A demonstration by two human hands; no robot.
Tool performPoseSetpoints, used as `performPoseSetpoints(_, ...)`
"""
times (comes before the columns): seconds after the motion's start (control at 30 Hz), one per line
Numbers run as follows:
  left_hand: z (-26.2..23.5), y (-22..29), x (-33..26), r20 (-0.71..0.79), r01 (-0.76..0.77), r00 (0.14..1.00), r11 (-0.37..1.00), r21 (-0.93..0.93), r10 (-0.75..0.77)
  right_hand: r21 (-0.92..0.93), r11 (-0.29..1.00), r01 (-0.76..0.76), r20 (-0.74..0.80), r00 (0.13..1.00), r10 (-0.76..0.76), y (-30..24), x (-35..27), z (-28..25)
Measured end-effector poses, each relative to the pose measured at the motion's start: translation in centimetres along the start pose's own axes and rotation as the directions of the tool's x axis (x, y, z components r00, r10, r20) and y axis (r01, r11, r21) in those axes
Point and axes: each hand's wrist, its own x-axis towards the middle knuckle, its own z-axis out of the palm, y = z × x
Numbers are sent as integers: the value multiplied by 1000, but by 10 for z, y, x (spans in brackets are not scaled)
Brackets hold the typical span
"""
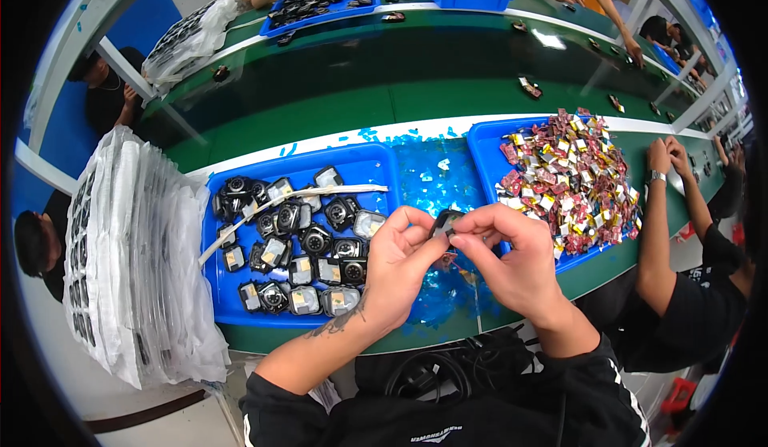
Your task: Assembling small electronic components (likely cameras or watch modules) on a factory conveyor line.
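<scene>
Between my two hands, above the gap between two blue trays, is a small black smartwatch case (446, 222). My left hand (394, 267) grips it with thumb and bent fingers from the left. The right hand (512, 255) pinches at its other side, thumb and fingertips pressed together. Just below the fingers a small reddish part (450, 260) shows, partly hidden; whether it is joined to the case I cannot tell. Beside my left hand, the left blue tray (210, 267) holds several black watch cases (317, 240), some with round backs up, others showing silvery insides.
Right of my hands, another blue tray (485, 167) is heaped with small red boards and white and yellow pieces (568, 183). Blue film scraps (432, 175) cover the table between the trays. Plastic-wrapped stacked trays (144, 263) stand at left. Beyond runs a green conveyor belt (344, 87); co-workers' hands (670, 157) are at right.
</scene>
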Motion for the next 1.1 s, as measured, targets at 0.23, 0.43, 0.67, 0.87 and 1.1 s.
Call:
performPoseSetpoints(0.23,5,3,-2,31,-65,997,998,25,64,5,997,74,-31,997,-74,0,9,-6)
performPoseSetpoints(0.43,11,13,1,84,20,996,976,-215,-2,-32,995,96,-17,995,-97,0,7,-7)
performPoseSetpoints(0.67,5,6,-3,151,-126,980,992,-9,126,-104,968,230,-26,972,-234,-5,12,-11)
performPoseSetpoints(0.87,11,6,-5,162,-260,955,965,45,249,-89,989,115,-50,992,-119,-15,4,-10)
performPoseSetpoints(1.1,7,6,-5,235,-313,929,946,88,286,-130,977,167,-3,986,-169,-13,3,-13)
